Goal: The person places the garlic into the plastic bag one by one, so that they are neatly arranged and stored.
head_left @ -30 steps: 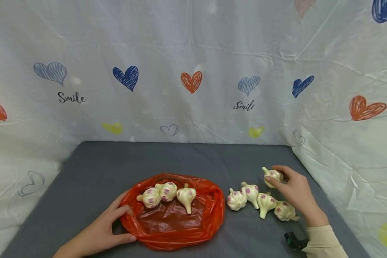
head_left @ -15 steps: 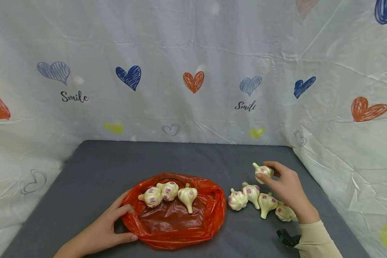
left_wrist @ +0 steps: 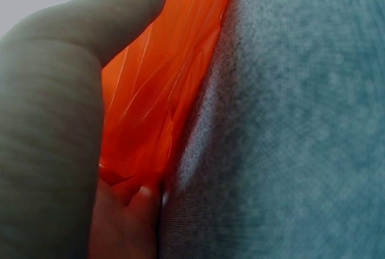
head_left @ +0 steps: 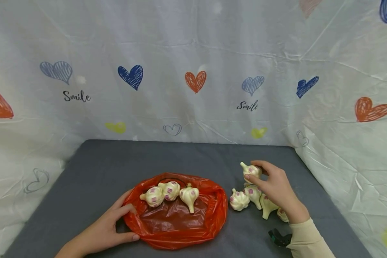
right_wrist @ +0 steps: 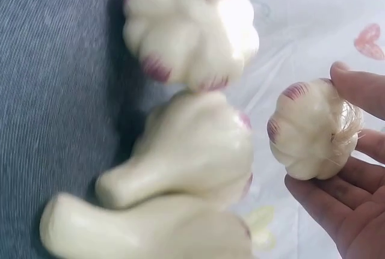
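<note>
My right hand [head_left: 275, 184] pinches a garlic bulb [head_left: 251, 173], white with purple patches, between thumb and fingers. It is held above the row of other bulbs, and its root tuft faces the right wrist camera. Below it lie several garlic bulbs [head_left: 239, 200] on the table, the rightmost partly hidden by my hand. My left hand [head_left: 106, 224] holds the left side of a red plastic bag [head_left: 217, 218], thumb at the front and fingers by the rim. The bag's mouth is spread wide, and three garlic bulbs [head_left: 189, 196] lie inside toward its far side.
A dark grey cloth covers the table [head_left: 142, 157]. A black strap-like device [head_left: 278, 238] sits by the right sleeve [head_left: 309, 240]. White sheeting [head_left: 161, 89] printed with hearts and "Smile" stands behind and at both sides.
My right hand has moved left with the garlic bulb, from above the right end of the row to over its left part. The left hand keeps its place on the bag.
</note>
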`<state>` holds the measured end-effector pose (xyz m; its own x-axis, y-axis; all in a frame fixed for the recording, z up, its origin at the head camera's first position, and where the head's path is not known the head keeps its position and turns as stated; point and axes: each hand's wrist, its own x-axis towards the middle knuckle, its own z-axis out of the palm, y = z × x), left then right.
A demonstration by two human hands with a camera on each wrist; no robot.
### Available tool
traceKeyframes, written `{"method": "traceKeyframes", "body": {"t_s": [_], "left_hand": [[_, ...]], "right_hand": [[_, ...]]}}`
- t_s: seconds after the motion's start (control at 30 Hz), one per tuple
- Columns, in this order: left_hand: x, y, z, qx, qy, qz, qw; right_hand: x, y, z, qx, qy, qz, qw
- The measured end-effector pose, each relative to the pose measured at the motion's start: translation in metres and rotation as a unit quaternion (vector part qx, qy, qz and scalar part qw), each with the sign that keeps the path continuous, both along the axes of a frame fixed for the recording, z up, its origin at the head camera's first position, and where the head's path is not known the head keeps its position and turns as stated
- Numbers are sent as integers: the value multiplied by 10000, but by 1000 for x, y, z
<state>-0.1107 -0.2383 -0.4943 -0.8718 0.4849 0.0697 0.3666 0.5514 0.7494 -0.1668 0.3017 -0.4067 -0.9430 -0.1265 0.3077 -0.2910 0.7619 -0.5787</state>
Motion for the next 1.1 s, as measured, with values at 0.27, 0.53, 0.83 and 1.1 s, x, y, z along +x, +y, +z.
{"method": "traceKeyframes", "body": {"t_s": [0.27,0.53,0.83,1.1], "left_hand": [[2,1,3,37,114,15,9999],[2,0,3,49,104,-13,9999],[2,1,4,-8,17,14,10000],[2,1,2,16,-75,-19,10000]], "right_hand": [[-3,-20,-1,-128,20,332,9994],[-5,-44,0,-203,169,621,9977],[0,-69,-3,-134,209,1002,9947],[2,-87,-13,-94,99,1198,9927]]}}
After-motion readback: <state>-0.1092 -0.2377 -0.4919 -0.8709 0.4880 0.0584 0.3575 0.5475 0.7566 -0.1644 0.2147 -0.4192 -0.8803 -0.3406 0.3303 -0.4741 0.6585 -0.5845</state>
